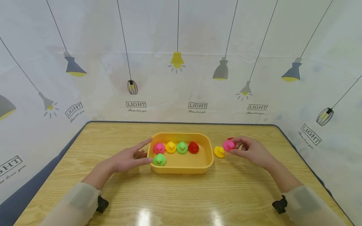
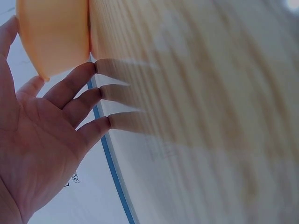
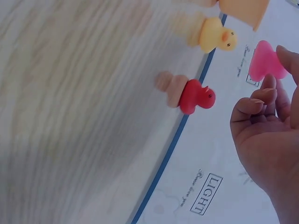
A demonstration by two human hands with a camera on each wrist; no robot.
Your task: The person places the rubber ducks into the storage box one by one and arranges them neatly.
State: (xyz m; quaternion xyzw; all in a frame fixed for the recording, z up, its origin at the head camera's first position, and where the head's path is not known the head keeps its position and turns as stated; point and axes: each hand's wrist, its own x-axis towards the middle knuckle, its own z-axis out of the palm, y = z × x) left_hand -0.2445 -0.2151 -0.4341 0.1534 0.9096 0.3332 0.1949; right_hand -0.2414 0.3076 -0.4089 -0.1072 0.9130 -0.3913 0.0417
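Observation:
My right hand (image 1: 253, 153) pinches a pink rubber duck (image 1: 228, 145) between thumb and fingers, held above the table in the right wrist view. Just left of it sits a yellow rubber duck (image 1: 219, 152), and a red rubber duck (image 3: 195, 96) stands behind, mostly covered in the head view. My left hand (image 1: 127, 159) touches the left end of a yellow plastic tub (image 1: 181, 170), its thumb and index finger spread along the rim. Inside the tub are a pink duck (image 1: 159, 148), a yellow duck (image 1: 171, 147), green ducks (image 1: 182, 147) and a red duck (image 1: 193, 147).
The wooden table (image 1: 181, 197) has a dark blue edge along its back and sides. Behind it hangs a pale backdrop (image 1: 158, 62) printed with lamps. Black straps with small mounts sit at both wrists.

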